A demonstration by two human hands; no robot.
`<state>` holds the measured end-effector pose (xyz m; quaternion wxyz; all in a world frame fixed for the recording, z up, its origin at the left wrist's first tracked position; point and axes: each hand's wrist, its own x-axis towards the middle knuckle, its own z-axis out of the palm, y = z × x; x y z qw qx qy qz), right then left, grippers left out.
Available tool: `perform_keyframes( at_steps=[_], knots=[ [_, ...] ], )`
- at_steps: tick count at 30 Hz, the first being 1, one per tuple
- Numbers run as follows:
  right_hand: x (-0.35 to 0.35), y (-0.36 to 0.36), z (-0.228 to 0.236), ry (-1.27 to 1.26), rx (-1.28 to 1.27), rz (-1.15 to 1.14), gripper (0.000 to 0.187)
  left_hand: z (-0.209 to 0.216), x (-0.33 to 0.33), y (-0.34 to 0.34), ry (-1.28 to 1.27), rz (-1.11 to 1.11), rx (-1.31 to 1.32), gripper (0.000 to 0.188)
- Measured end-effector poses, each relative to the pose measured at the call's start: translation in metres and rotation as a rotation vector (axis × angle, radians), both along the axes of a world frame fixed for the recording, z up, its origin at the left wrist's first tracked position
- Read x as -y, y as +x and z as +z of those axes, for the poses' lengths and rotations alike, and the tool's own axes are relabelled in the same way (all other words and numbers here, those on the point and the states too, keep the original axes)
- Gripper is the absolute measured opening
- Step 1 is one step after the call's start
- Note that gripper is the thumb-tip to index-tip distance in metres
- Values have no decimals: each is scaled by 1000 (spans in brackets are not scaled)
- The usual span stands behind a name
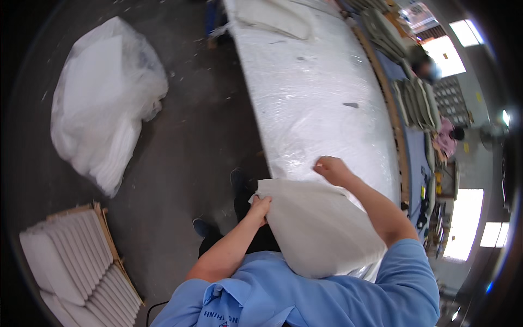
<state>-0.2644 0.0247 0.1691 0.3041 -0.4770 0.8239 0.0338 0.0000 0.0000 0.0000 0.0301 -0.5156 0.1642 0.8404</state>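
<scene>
A light grey fabric-covered cushion (pixel 321 229) lies against my front, over the near end of a table wrapped in clear plastic film (pixel 327 125). My left hand (pixel 261 209) grips the cushion's left edge near its far corner, fingers wrapped round the fabric. Just beyond the cushion's far edge, my right hand (pixel 332 170) hovers over the film with its fingers curled together. Whatever those fingers may pinch is too small to make out. A small dark flat piece (pixel 351 104) rests farther up the table.
Another pale cushion (pixel 275 19) lies at the table's far end. On the floor at left sits a large clear plastic bag (pixel 109 98) with white contents. Rows of pale cushions (pixel 81 261) stand at lower left. More cushions (pixel 417 103) and people are to the right.
</scene>
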Motion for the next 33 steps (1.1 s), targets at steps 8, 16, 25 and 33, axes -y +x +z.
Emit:
perform_keyframes(
  at_steps=[8, 16, 25, 33],
  knots=[
    [-275, -52, 132, 623, 86, -1083, 74, 76, 8, 14, 31, -333, -174, 67],
    [-305, -14, 94, 531, 402, -889, 85, 103, 48, -29, -235, -407, -196, 61],
    [-263, -36, -4, 595, 312, -278, 76, 123, 98, -46, -296, -765, -80, 65],
    [-174, -32, -107, 279, 296, -432, 55, 96, 90, -109, -1182, -1561, 225, 79]
  ],
)
